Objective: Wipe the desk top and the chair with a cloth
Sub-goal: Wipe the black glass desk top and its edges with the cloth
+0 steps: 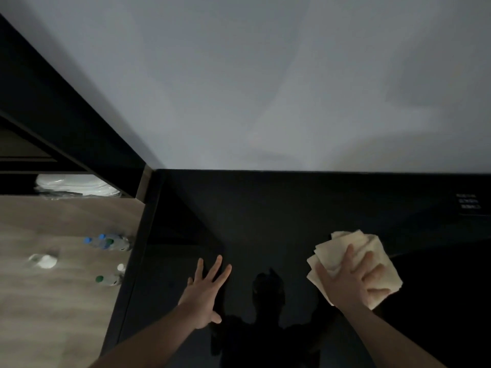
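Head view looks down on a glossy black worktop [265, 221], smooth enough to mirror a dim silhouette of the person between the arms. The right hand [350, 280] lies flat with fingers spread on a cream cloth [353, 251], a soft, folded square whose layered corners fan out past the fingertips; the cloth rests on the worktop's right half, pressed under the palm. The left hand [204, 293] is set apart from it, fingers straight and splayed, palm down on the bare black surface and holding nothing. A plain matte grey wall [265, 88] rises behind the worktop. To the left, a wood-grain floor [53, 301] carries several clear plastic bottles [109, 243] with blue and green caps.
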### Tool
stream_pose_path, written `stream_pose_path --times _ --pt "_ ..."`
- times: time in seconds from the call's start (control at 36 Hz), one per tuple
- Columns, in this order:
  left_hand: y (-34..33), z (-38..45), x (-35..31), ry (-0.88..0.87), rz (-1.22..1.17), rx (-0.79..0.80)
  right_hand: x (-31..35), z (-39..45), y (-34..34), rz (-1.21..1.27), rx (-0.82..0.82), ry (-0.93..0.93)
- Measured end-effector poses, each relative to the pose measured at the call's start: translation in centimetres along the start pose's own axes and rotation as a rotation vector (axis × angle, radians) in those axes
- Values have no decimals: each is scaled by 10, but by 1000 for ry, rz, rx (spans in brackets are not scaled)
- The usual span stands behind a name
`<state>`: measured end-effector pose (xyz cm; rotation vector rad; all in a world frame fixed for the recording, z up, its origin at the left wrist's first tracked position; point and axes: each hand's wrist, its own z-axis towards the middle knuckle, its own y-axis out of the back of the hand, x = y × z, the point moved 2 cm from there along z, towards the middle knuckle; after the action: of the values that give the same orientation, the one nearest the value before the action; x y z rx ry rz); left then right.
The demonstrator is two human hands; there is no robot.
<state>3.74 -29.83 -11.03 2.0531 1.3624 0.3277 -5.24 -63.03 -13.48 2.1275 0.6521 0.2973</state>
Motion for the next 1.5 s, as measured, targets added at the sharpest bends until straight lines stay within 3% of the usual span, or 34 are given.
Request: stream_pose_path --times 0.14,0.25,0.42,0.56,0.83,1.0,1.11,1.22,1.33,1.5 --pt "11 2 21 -118 12 -11 45 -26 -11 -27 -13 25" --pt "18 3 64 -199 -57 -134 85 -46 -29 -42 -4 50" --pt "15 -11 176 21 -155 -285 162 -85 -60 -52 3 103" --pt "2 -24 252 108 -280 -214 231 -115 -88 -15 3 177" --pt "-4 -21 298 22 -880 -95 338 -174 -135 -30 19 376" --pt "0 -20 306 -8 -1027 -38 380 -202 -153 -51 69 534" --pt "15 -31 301 -13 -928 3 398 -212 -158 -63 136 679" --pt "28 -40 301 45 -629 -259 397 -212 -149 -87 167 821" --pt "34 -40 284 -158 -326 -432 369 -202 -130 12 172 912" --pt "38 -16 235 -344 84 -333 284 -183 -97 -11 23 729"
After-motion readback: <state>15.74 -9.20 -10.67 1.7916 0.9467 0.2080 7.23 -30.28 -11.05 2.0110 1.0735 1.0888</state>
